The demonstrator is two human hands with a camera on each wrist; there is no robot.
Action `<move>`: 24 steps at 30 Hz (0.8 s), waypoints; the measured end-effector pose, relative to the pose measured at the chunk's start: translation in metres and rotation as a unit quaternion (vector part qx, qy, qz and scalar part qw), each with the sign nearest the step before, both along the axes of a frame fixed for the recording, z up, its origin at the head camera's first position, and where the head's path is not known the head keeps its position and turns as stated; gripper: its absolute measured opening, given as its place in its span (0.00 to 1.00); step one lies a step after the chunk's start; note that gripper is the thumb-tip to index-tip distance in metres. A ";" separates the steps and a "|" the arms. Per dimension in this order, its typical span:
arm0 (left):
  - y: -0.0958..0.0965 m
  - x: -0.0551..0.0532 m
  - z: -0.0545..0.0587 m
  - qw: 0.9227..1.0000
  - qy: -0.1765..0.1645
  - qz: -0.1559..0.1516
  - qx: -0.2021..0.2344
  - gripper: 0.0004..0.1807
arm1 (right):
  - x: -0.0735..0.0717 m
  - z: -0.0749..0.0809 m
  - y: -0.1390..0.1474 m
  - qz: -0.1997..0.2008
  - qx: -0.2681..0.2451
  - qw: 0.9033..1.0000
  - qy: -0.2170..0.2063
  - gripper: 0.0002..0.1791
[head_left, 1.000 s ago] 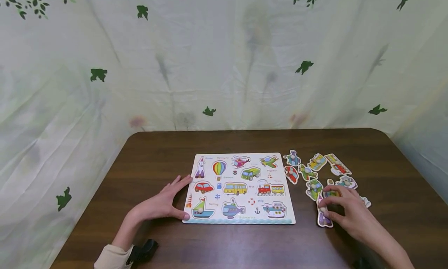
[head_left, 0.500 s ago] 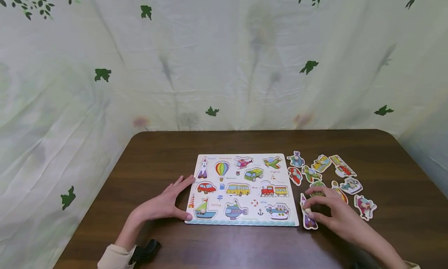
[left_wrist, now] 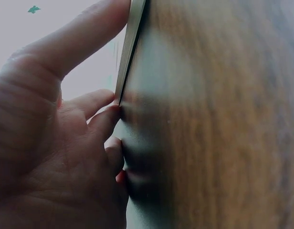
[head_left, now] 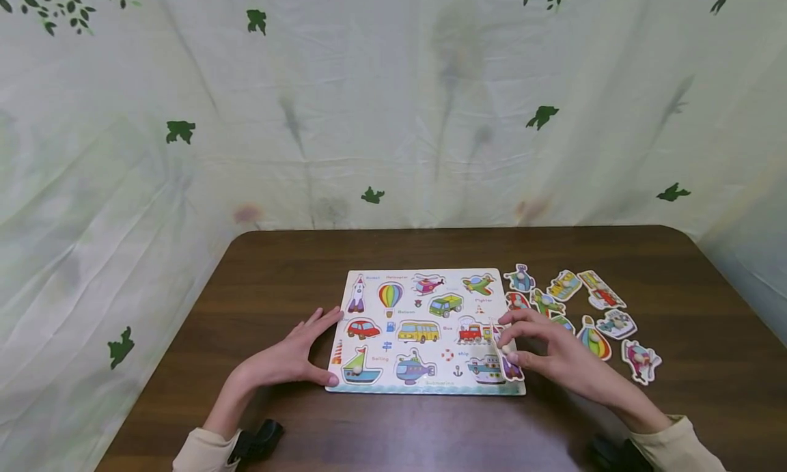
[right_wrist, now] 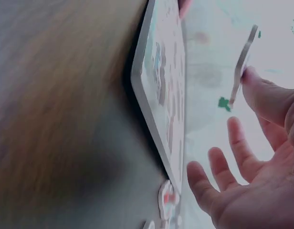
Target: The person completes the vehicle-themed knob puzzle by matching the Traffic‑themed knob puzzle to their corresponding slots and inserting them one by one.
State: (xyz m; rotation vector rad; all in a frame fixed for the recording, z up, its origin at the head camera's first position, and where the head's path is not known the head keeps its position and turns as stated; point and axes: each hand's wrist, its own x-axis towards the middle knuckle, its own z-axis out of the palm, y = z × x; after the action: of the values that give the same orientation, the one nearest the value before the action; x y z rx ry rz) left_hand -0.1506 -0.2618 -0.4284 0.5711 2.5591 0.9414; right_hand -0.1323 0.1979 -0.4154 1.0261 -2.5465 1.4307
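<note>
A white puzzle board with printed vehicles lies flat on the table. My left hand rests at its left side, thumb at the lower left corner and fingertips along the edge. My right hand pinches a purple and white rocket puzzle piece by its knob, over the board's right edge. From the right wrist view, the rocket piece shows edge-on, raised above the board, with the other fingers spread. A sailboat piece with a knob sits in its slot at the lower left.
Several loose puzzle pieces lie right of the board, among them a balloon, a helicopter, a ship and a train. The brown table ends at a pale curtain with green leaf shapes.
My right hand has carried the rocket piece leftward from among the loose pieces and up over the board's right edge. The left hand stays at the board's left side.
</note>
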 end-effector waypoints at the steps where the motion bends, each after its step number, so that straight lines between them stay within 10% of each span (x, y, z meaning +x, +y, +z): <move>1: 0.000 0.000 0.000 1.000 0.001 0.000 0.000 0.61 | -0.002 0.000 -0.002 0.001 0.000 1.000 -0.001 0.14; 24: 0.000 0.001 0.000 1.000 -0.013 0.010 -0.003 0.61 | -0.037 0.005 -0.054 0.051 0.020 0.998 -0.016 0.08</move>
State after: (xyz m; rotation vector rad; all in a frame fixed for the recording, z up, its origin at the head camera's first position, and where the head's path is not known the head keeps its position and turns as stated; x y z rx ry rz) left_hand -0.1499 -0.2617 -0.4287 0.5302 2.5479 0.9419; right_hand -0.1694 0.1442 -0.4108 1.1636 -2.5905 1.4345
